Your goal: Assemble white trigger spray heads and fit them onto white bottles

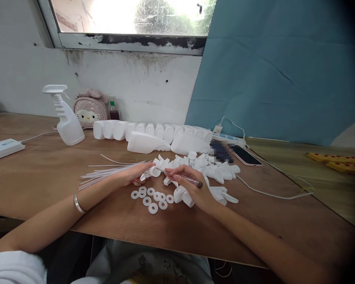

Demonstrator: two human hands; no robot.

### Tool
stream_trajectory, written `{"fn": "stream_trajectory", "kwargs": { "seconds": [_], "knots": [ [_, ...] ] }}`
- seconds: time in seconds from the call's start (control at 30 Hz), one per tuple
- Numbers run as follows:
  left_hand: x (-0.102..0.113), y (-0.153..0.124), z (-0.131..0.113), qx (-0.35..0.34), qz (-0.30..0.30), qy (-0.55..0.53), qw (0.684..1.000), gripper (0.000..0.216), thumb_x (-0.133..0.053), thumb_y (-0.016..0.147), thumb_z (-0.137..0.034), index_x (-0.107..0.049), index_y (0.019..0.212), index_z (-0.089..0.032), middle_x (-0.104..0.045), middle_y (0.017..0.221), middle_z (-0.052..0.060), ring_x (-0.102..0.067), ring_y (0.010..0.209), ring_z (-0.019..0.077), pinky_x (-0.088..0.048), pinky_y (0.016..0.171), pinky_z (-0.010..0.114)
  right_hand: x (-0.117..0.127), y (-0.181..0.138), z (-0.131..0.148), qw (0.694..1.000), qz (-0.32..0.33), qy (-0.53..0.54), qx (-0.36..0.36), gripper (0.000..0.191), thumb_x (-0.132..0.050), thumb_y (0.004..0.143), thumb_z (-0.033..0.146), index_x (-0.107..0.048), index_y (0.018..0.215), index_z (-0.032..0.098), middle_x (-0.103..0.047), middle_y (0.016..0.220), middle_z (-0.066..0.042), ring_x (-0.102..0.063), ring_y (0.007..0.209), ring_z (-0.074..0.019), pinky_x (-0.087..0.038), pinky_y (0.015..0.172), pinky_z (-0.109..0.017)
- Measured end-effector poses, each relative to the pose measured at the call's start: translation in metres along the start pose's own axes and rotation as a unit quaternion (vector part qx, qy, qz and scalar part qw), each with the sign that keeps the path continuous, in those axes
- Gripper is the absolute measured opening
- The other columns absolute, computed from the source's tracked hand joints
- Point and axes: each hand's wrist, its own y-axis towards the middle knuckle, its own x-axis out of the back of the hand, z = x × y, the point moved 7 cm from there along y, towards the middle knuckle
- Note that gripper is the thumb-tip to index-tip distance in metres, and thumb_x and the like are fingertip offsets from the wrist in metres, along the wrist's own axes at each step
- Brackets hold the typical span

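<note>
- White plastic part [154,171]: clamped in the fingers of the left hand [135,172], over the table [115,221].
- Slim tool [196,182]: gripped in the right hand [200,194], tip at the part; contact unclear.
- White rings [153,212]: towards the table's near edge.

Daylight from window [112,17] at back; panes burnt out near white, greenery [165,19] outside smeared. Wall [121,75] greyish beneath, blue cloth [269,71] duller. Table [47,177] moderately lit, shadows soft, faint. White parts [217,172] pale, fine detail washed out. Small highlight on bracelet [78,203]. Space under table dark. Wide-angle distortion: forearms [248,232] stretched toward lower corners, table edge slanting. Black vignette along right edge, heaviest in corners. Sleeve [14,268] soft at lower left. Mosaic squares over dark item [220,151] beside phone [247,156].
</note>
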Motion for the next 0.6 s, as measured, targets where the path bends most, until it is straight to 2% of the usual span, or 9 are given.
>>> {"fn": "stream_trajectory", "kwargs": {
  "seconds": [0.27, 0.5, 0.6],
  "knots": [
    [-0.002, 0.0, 0.001, 0.014, 0.026, -0.011, 1.0, 0.041, -0.047, 0.073, -0.057, -0.04, 0.066, -0.017, -0.03, 0.048, -0.006, -0.014, 0.033, 0.0028, -0.004, 0.031, 0.016, -0.004, -0.001, 0.004, 1.0, 0.017, 0.006, 0.009, 0.019, -0.057, 0.08, 0.034, -0.057, 0.082, 0.016, -0.062, 0.095, -0.008, -0.054, 0.106, -0.0221, -0.046, 0.09, -0.038],
    [-0.002, -0.003, -0.001, 0.008, 0.007, 0.024, 1.0, 0.038, -0.048, 0.074, -0.056, -0.043, 0.071, -0.018, -0.031, 0.049, -0.004, -0.016, 0.035, 0.0039, -0.004, 0.033, 0.017, -0.003, -0.001, 0.01, 0.999, 0.045, -0.018, 0.006, 0.018, -0.057, 0.079, 0.033, -0.059, 0.081, 0.015, -0.062, 0.099, -0.009, -0.055, 0.105, -0.0218, -0.047, 0.089, -0.035],
    [-0.004, -0.005, -0.003, 0.007, 0.008, 0.051, 0.999, 0.036, -0.045, 0.076, -0.052, -0.043, 0.069, -0.017, -0.031, 0.05, -0.004, -0.017, 0.036, 0.0037, -0.004, 0.034, 0.017, -0.003, 0.001, 0.015, 0.998, 0.057, -0.037, 0.017, 0.016, -0.056, 0.079, 0.032, -0.059, 0.079, 0.016, -0.063, 0.093, -0.007, -0.054, 0.106, -0.0215, -0.048, 0.088, -0.034]
  ]
}}
